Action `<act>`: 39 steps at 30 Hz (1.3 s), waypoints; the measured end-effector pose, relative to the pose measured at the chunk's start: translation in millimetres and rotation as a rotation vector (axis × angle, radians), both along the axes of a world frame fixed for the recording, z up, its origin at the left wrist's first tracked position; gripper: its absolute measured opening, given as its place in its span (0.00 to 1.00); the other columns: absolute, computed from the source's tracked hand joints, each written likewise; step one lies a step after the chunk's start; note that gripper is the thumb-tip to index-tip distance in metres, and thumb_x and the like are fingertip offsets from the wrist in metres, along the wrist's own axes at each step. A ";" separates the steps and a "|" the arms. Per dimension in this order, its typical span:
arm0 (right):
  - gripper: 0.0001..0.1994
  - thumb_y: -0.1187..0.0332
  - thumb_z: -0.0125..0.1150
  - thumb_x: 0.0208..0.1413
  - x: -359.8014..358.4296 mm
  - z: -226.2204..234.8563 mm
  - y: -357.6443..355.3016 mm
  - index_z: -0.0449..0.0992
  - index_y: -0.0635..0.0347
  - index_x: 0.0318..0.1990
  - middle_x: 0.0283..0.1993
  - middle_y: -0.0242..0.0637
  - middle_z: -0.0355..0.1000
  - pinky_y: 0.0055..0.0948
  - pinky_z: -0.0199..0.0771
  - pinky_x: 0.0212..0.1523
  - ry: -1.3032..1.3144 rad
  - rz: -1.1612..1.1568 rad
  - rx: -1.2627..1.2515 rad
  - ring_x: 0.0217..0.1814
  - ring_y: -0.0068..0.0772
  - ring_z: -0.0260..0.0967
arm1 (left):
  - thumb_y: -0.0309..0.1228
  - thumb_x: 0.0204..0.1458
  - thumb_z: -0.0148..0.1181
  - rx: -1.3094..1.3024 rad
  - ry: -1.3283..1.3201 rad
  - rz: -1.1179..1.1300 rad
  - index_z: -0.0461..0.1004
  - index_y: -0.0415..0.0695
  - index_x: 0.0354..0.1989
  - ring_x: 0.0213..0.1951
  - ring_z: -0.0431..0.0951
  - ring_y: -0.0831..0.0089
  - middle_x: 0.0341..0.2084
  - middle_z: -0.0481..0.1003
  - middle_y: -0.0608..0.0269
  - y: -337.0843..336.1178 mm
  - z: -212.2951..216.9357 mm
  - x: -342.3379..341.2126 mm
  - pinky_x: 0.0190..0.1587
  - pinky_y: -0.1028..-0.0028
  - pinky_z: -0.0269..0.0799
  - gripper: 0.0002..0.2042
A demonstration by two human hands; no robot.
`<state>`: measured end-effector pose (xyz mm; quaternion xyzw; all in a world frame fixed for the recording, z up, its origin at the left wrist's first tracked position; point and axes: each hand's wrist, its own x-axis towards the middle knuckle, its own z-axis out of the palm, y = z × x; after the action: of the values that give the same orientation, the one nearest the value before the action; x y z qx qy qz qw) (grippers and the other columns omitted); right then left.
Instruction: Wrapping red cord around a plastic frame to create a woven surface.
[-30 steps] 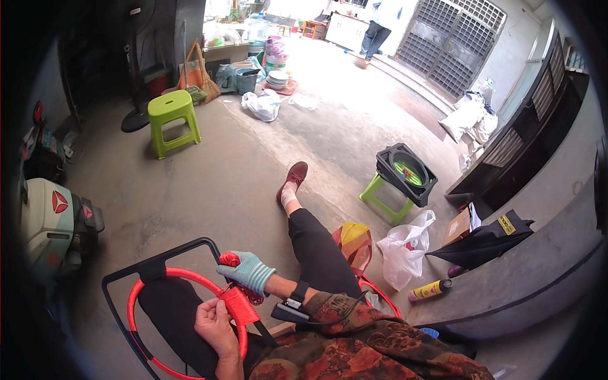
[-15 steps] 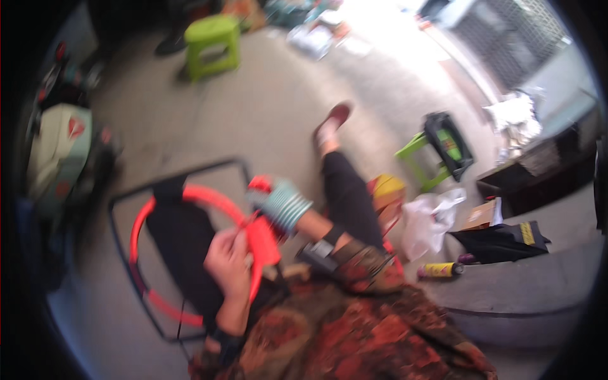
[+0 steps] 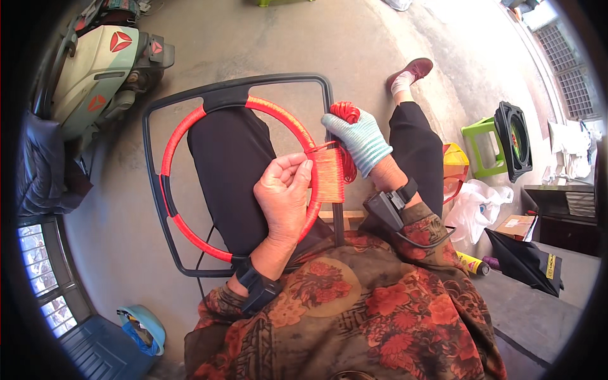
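Observation:
A black rectangular frame [image 3: 266,79] lies over my thighs, with a round ring [image 3: 180,140] inside it that is mostly wrapped in red-orange cord. On the ring's right side is a broad block of tightly wound cord [image 3: 330,177]. My bare left hand [image 3: 282,199] is closed in a pinch at the inner edge of this block, thumb against fingers, on the red cord there. In a striped glove, my right hand [image 3: 364,140] grips a bundle of red cord [image 3: 345,112] beside the frame's right bar. Loose strands hang below that hand.
A pale scooter [image 3: 95,76] stands at the far left. To the right are a green stool [image 3: 484,142] with a black frame [image 3: 514,142] against it, a white plastic bag [image 3: 478,206], a yellow can [image 3: 473,263] and a black folded cloth [image 3: 525,263]. A blue basin [image 3: 155,323] sits lower left.
The view has shifted and sharpened, so the floor items sit elsewhere in the picture. Both hands stay at the ring's right side, the left pinching and the right holding cord.

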<state>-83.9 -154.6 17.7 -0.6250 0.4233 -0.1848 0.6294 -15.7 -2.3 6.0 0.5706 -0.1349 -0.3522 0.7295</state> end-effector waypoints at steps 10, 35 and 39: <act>0.11 0.63 0.64 0.52 0.1 -8.0 -5.2 0.75 0.62 0.30 0.24 0.31 0.72 0.25 0.70 0.31 0.003 -0.012 0.003 0.26 0.20 0.67 | 0.20 0.55 0.58 0.015 -0.010 -0.004 0.72 0.32 0.40 0.28 0.77 0.79 0.30 0.78 0.58 -2.7 -0.3 -0.7 0.32 0.80 0.74 0.06; 0.15 0.55 0.62 0.54 -12.8 -5.7 -15.2 0.77 0.60 0.32 0.23 0.33 0.72 0.25 0.67 0.25 -0.061 0.049 0.161 0.21 0.22 0.66 | 0.22 0.56 0.56 -0.031 -0.074 -0.040 0.67 0.37 0.39 0.26 0.74 0.84 0.27 0.76 0.64 -8.9 -6.0 0.7 0.29 0.83 0.70 0.06; 0.18 0.51 0.60 0.55 -31.3 5.5 -20.1 0.77 0.59 0.34 0.18 0.31 0.67 0.26 0.64 0.22 0.084 0.109 0.241 0.18 0.23 0.62 | 0.21 0.59 0.53 -0.034 -0.044 -0.016 0.66 0.32 0.44 0.31 0.76 0.81 0.30 0.77 0.59 -9.8 -0.8 0.4 0.33 0.82 0.72 0.08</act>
<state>-115.2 -174.8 23.2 -0.5743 0.4338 -0.0718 0.6906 -15.3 -12.1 5.2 0.5649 -0.1613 -0.3430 0.7330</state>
